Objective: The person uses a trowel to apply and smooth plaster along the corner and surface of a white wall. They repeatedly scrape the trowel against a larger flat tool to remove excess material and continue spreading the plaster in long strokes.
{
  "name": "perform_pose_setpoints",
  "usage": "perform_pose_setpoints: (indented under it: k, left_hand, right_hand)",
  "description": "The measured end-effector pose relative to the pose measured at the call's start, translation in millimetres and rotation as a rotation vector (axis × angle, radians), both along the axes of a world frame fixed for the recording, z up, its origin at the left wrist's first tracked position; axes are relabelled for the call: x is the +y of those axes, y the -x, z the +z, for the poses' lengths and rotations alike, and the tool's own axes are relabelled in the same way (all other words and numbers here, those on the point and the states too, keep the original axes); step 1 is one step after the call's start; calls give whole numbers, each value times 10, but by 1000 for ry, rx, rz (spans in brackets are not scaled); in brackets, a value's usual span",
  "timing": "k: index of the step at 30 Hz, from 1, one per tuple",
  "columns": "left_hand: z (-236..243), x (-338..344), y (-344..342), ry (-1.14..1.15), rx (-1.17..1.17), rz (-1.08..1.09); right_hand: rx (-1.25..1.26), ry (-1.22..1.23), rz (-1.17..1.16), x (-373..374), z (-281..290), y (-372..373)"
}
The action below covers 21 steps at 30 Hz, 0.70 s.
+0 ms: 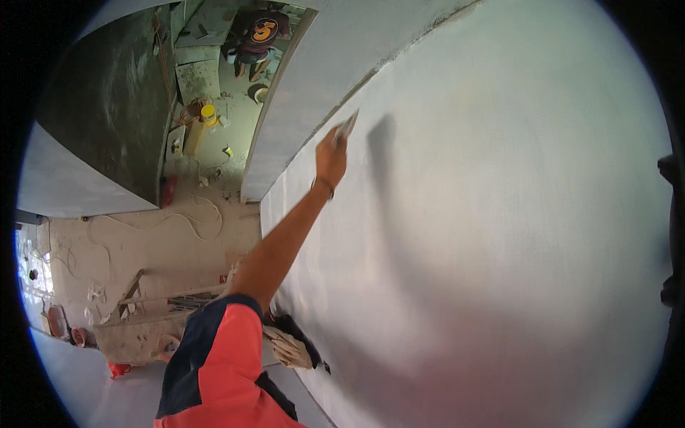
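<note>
Reaching up, my left hand point(331, 158) grips a flat scraper point(347, 127) against the pale plastered wall point(499, 214); cables trail over the dusty floor point(143, 250) below.

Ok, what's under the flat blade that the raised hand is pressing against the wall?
The blade, held in the left hand, lies against the pale smooth wall. Its dark shadow falls to the right. The patch of wall beneath the blade is covered, so any wet material there cannot be seen.

Building site, interior under renovation. Freshly skimmed pale wall point(499, 214), unpainted. Bare dusty floor point(143, 250) with loose cables point(193, 214), timber offcuts point(153, 299), scattered debris. Yellow bucket point(207, 113) near a doorway; another person point(260, 32) crouched over work beyond it.
</note>
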<state>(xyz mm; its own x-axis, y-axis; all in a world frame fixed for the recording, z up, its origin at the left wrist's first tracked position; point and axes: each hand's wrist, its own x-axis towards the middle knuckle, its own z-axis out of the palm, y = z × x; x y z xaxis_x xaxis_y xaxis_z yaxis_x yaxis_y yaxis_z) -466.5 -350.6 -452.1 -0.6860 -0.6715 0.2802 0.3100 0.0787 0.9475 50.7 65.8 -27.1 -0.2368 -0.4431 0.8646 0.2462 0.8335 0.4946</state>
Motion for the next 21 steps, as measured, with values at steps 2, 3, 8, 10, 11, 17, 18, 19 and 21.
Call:
perform_pose_setpoints:
  k: [2,3,8,10,11,17,18,19,21]
  left_hand:
    - [285,-225,650,60,-92,-86]
    - [424,-295,917,135,-106,-98]
    - [683,-63,908,258,-237,-307]
    - [468,158,298,404,-134,-358]
    - [328,184,-1,377,-140,-479]
    - [-164,-251,364,219,-123,-132]
    - [-164,-345,643,268,-56,-8]
    - [-143,-432,926,278,-119,12]
    - [-75,-547,1351,289,-130,18]
  right_hand:
    - [43,6,-38,31,-8,7]
    - [0,-41,18,49,-5,15]
    - [-14,26,47,112,1,-8]
    - [-56,-18,-10,124,11,-25]
    - [-55,-27,-29,132,11,-32]
    - [3,-35,-77,153,16,-93]
    - [8,-33,-81,157,9,-98]
    - [14,-34,-80,163,16,-102]
    - [23,-35,-84,181,8,-110]
